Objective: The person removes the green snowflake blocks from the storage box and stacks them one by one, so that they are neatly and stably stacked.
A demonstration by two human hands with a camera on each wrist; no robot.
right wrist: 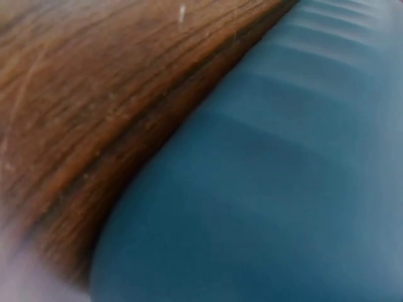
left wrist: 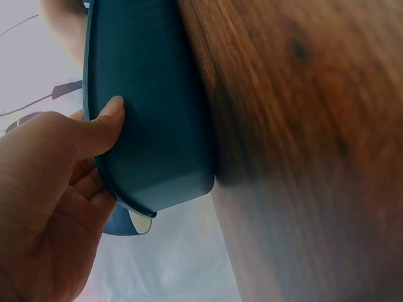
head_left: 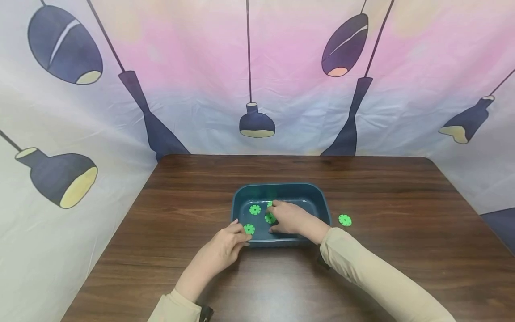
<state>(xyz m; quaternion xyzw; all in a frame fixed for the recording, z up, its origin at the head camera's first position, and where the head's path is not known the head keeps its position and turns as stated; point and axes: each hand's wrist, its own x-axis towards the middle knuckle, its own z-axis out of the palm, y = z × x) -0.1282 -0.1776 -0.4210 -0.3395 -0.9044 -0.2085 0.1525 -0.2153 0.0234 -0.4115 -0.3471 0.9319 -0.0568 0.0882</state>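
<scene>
- The right hand (head_left: 290,218) covers part of the tray (head_left: 318,197) floor and partly hides two green discs (head_left: 270,218) under its fingers.
- What those fingertips touch cannot be told.
- The right wrist view is blurred: only tray wall (right wrist: 283,189) and table (right wrist: 94,94), no hand.
- In the left wrist view the left hand (left wrist: 44,189) is cut off by the edge.

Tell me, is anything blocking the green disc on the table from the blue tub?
Only the tub's own wall. The green disc lies on bare table just right of the tub, nothing between them. The right hand is inside the tub; the left hand grips its near rim.
</scene>
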